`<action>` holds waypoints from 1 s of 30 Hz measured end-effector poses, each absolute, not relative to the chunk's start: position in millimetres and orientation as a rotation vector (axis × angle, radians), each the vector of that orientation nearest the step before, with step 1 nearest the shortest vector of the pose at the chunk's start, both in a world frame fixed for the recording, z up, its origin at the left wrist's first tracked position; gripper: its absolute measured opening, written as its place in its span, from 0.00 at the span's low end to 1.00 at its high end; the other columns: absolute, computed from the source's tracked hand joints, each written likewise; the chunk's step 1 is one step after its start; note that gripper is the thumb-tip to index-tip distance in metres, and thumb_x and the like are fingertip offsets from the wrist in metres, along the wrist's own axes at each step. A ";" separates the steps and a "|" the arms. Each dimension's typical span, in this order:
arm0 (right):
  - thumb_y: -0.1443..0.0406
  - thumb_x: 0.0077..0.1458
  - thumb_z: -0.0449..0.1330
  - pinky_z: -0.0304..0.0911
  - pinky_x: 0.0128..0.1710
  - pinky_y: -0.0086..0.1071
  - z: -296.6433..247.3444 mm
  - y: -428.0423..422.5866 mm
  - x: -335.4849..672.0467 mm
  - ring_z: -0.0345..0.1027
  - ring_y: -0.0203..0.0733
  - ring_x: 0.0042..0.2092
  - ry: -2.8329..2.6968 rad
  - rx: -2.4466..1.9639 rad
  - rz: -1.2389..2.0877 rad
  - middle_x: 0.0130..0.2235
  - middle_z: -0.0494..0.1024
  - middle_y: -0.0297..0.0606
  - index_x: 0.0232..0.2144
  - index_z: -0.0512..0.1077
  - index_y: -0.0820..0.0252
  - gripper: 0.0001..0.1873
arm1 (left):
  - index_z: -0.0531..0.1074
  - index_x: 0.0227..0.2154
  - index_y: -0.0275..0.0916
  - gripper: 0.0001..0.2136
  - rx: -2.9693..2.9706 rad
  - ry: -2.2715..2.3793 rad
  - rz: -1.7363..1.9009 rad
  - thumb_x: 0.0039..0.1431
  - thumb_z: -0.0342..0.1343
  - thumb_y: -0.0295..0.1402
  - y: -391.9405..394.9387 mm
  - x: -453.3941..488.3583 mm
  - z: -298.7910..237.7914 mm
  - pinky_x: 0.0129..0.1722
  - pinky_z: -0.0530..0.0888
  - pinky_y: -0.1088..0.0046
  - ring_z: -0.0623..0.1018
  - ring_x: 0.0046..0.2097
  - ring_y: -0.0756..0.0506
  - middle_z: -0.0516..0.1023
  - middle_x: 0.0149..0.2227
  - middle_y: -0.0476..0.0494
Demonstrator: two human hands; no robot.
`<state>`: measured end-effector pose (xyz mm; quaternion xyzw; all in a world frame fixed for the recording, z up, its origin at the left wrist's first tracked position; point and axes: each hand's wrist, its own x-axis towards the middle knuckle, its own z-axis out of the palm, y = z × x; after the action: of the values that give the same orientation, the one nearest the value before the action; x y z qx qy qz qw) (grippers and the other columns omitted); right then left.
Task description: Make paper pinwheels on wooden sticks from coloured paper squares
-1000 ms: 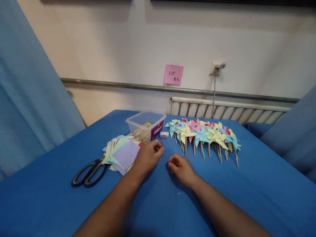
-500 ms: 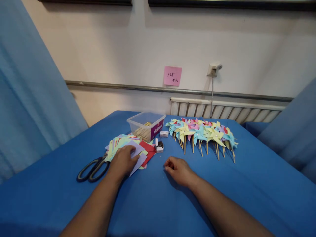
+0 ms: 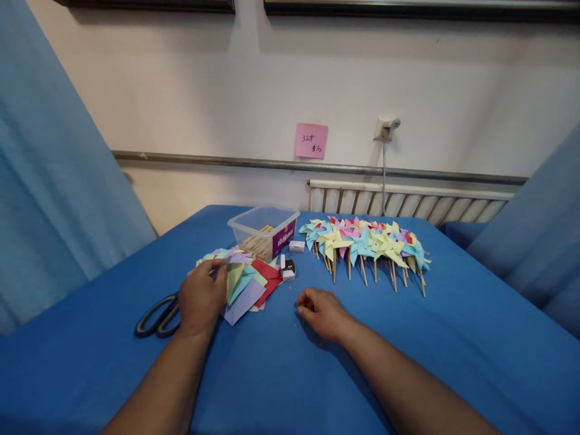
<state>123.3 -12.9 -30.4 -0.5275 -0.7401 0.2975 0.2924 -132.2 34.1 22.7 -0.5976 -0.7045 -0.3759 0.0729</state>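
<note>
My left hand (image 3: pixel 203 296) is at the pile of coloured paper (image 3: pixel 244 299), its fingers closed on the edge of some sheets, with a lilac one (image 3: pixel 236 258) at the fingertips. How many sheets it grips is hidden. Teal, yellow, lilac and red sheets lie loosely over one another there. Left of that hand, scissors (image 3: pixel 158 320) show their dark handles; the blades are hidden. My right hand (image 3: pixel 321 314) rests on the blue cloth with curled fingers, and nothing shows in them. A small open box (image 3: pixel 288 270) with dark contents stands between the paper and that hand.
A clear plastic box (image 3: pixel 242 228) of wooden sticks (image 3: pixel 259 244) stands behind the paper. Beside it lies a small white box (image 3: pixel 297 246). Many paper pinwheels (image 3: pixel 362 241) on sticks lie at the back right. A metal rail (image 3: pixel 254 162) and a radiator (image 3: pixel 408 202) run along the wall.
My left hand has moved left across the paper pile and drawn its fingers together on sheets, uncovering teal and yellow ones. My right hand has kept its place; the view has shifted slightly.
</note>
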 end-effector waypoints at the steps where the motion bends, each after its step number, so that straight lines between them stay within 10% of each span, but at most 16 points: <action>1: 0.66 0.52 0.56 0.57 0.30 0.26 -30.4 -13.1 123.4 0.68 0.35 0.32 -1.976 -1.402 0.785 0.31 0.76 0.32 0.34 0.72 0.57 0.06 | 0.76 0.38 0.42 0.13 -1.742 -2.080 -1.221 0.55 0.50 0.39 33.0 -131.4 24.2 0.40 0.70 0.66 0.76 0.42 0.40 0.80 0.39 0.43; 18: 0.61 0.53 0.58 0.58 0.31 0.28 -28.5 -11.1 120.0 0.67 0.36 0.31 -1.775 -1.298 0.959 0.29 0.76 0.35 0.30 0.72 0.59 0.07 | 0.72 0.37 0.35 0.14 -1.333 -1.910 -2.343 0.49 0.58 0.39 44.4 -99.8 32.7 0.35 0.73 0.70 0.77 0.35 0.46 0.78 0.35 0.43; 24: 0.40 0.55 0.43 0.63 0.32 0.32 -7.4 -9.4 133.3 0.70 0.39 0.32 -0.950 -0.740 1.550 0.36 0.77 0.42 0.37 0.73 0.60 0.34 | 0.73 0.33 0.41 0.06 -2.560 -1.214 -1.714 0.57 0.51 0.30 12.9 -21.7 37.3 0.53 0.67 0.60 0.73 0.51 0.43 0.78 0.43 0.44; 30: 0.56 0.48 0.65 0.66 0.31 0.30 -6.4 2.1 146.1 0.71 0.39 0.35 -0.634 -0.714 1.435 0.39 0.78 0.39 0.39 0.73 0.60 0.18 | 0.74 0.37 0.42 0.09 -2.832 -0.839 -1.348 0.58 0.50 0.26 26.3 -4.1 20.0 0.56 0.62 0.56 0.66 0.58 0.42 0.76 0.49 0.44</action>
<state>146.1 2.1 -6.4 -0.3145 -0.2790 0.6320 0.6510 -4.1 26.3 20.0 -0.8710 -0.2581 -0.4146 -0.0524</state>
